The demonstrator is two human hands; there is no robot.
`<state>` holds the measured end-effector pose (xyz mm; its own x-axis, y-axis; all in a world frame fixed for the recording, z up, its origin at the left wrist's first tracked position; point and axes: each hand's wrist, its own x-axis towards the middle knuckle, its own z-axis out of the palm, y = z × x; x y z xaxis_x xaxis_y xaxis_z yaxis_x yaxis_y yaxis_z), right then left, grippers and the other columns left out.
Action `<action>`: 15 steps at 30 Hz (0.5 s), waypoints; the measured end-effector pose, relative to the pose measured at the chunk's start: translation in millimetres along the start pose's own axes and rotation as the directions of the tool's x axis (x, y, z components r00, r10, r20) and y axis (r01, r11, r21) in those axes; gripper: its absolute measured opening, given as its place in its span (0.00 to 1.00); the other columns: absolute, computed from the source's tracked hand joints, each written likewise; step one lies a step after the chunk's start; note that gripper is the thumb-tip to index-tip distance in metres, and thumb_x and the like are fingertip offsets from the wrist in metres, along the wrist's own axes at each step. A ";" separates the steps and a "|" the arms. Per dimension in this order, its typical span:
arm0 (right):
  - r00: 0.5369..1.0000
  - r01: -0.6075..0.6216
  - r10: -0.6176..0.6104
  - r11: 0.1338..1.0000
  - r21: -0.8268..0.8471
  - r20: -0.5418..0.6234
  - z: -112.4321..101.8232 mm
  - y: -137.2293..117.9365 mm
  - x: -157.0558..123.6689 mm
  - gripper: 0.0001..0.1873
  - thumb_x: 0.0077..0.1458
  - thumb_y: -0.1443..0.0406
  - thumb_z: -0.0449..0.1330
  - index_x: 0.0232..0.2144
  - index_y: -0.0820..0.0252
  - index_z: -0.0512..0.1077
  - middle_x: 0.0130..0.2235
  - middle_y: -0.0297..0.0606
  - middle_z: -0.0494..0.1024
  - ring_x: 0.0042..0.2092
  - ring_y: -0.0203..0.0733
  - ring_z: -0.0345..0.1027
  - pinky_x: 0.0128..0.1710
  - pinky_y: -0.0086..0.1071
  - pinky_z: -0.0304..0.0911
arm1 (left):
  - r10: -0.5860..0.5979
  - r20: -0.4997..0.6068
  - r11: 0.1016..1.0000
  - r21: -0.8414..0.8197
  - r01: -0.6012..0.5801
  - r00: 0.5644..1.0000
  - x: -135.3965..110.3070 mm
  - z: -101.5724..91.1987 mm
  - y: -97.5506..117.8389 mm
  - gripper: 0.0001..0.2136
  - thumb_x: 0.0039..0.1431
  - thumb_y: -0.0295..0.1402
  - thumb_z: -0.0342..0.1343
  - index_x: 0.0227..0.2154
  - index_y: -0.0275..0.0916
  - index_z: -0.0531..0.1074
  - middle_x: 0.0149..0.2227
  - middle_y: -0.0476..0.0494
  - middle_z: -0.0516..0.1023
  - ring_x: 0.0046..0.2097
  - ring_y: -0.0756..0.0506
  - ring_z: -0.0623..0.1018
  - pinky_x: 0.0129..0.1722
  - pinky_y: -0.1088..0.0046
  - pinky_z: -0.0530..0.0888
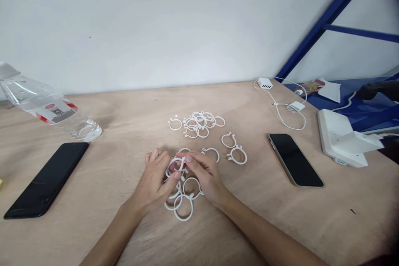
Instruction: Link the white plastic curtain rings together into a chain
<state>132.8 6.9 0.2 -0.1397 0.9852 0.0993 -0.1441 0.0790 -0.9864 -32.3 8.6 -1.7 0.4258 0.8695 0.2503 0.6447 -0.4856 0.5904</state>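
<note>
Between both hands, just above the table, is a white plastic curtain ring [168,168]. My left hand [156,178] is closed on its left side, thumb along the lower edge. The fingertips of my right hand [206,173] pinch the ring's upper right part, where a small tab or clasp seems to sit; its detail is hidden by the fingers. Under and in front of the hands lie several loose white rings [183,219], some overlapping. Beyond the hands is a tangled heap of similar rings [202,132], and a pair of rings [238,163] rests to the right.
A clear plastic bottle [56,110] and a black phone [46,181] are on the left. At right lie another phone [296,160], a white charger with cable [264,83] and a white power adapter [341,139]. A white wall [156,29] bounds the table's back.
</note>
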 end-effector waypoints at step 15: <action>0.998 0.017 -0.023 0.994 -0.105 -0.054 3.2 2.9 -1.0 0.13 0.56 0.61 0.59 0.24 0.61 0.75 0.25 0.33 0.72 0.28 0.35 0.64 0.29 0.28 0.59 | 0.009 -0.024 1.000 -0.024 -0.010 1.000 0.6 6.3 -11.0 0.26 0.64 0.55 0.30 0.21 0.39 0.54 0.22 0.51 0.60 0.30 0.45 0.61 0.35 0.65 0.56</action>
<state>129.4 5.7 -2.3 -0.0833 0.9899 0.1148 -0.0423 0.1115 -0.9929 -35.1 13.9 -12.9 0.4164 0.8669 0.2740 0.6254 -0.4918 0.6058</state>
